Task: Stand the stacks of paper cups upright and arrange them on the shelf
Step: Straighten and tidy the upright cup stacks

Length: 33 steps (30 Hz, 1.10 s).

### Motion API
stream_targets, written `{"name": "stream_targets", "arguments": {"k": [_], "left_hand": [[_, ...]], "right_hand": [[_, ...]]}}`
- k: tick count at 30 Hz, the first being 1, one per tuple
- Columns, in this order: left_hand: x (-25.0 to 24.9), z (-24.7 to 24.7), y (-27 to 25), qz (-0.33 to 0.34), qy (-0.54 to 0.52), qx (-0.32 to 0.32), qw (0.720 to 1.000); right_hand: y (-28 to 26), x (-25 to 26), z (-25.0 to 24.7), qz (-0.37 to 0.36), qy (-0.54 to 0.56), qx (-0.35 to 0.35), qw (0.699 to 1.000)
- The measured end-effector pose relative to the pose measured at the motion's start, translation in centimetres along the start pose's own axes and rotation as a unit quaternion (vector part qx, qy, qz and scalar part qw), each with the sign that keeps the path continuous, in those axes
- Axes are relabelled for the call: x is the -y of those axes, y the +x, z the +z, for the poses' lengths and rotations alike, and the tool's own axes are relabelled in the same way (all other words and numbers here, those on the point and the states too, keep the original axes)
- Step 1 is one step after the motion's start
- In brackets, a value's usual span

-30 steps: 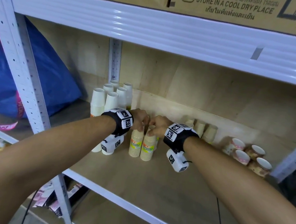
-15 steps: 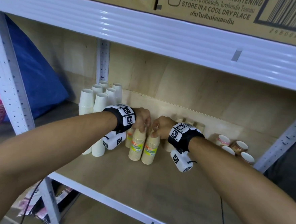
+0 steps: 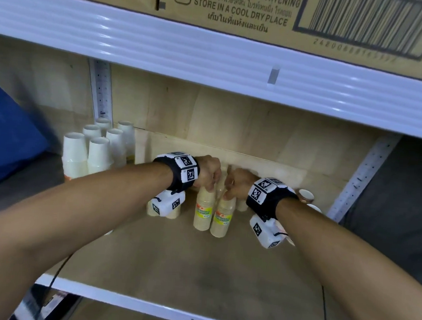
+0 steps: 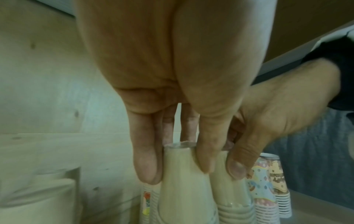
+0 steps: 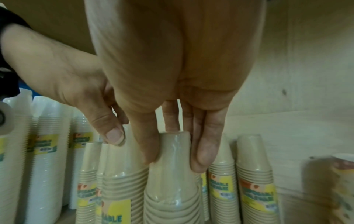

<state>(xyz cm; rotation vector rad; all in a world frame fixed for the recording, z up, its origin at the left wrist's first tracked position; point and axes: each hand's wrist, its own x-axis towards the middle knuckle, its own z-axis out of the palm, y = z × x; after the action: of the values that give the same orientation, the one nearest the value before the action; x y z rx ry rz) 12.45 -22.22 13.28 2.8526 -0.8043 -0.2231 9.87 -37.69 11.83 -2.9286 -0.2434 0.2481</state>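
Note:
Two upright beige paper-cup stacks with yellow labels stand side by side mid-shelf. My left hand [image 3: 208, 177] pinches the top of the left stack [image 3: 203, 210]; the left wrist view shows my left hand [image 4: 176, 168] with fingers on both sides of its top cup [image 4: 180, 181]. My right hand [image 3: 233, 189] pinches the top of the right stack [image 3: 222, 218]; the right wrist view shows my right hand [image 5: 175, 160] gripping that stack [image 5: 172, 181]. More beige stacks [image 5: 254, 174] stand upright just behind to the right.
Tall white cup stacks [image 3: 93, 149] stand at the back left beside a white post [image 3: 101, 89]. Patterned cup stacks [image 3: 306, 195] sit at the right; their poses are partly hidden. The white upper shelf beam [image 3: 212, 55] hangs overhead. The wooden shelf board [image 3: 197, 271] extends toward the front.
Both hands have slid the two beige stacks to the right and back, away from the white stacks and closer to the other beige stacks. The head view has moved in.

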Motion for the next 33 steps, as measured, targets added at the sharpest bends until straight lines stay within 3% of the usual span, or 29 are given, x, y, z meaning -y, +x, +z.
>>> {"name": "stream_targets", "arguments": {"k": [10, 14, 25, 33], "left_hand": [[-3.7, 0.4, 3.9, 0.046, 0.038, -0.034, 0.998], [-4.0, 0.8, 5.4, 0.047, 0.037, -0.046, 0.997], [-4.3, 1.8, 8.7, 0.062, 0.052, -0.056, 0.995], [-4.6, 3.0, 9.8, 0.057, 0.083, -0.051, 0.994]], "right_hand": [[-0.4, -5.0, -0.5, 0.031, 0.037, -0.034, 0.998], [0.4, -6.2, -0.5, 0.043, 0.003, -0.044, 0.998], [3.3, -7.5, 0.2, 0.080, -0.053, -0.067, 0.993], [4.3, -8.2, 0.8, 0.076, -0.012, -0.079, 0.994]]}}
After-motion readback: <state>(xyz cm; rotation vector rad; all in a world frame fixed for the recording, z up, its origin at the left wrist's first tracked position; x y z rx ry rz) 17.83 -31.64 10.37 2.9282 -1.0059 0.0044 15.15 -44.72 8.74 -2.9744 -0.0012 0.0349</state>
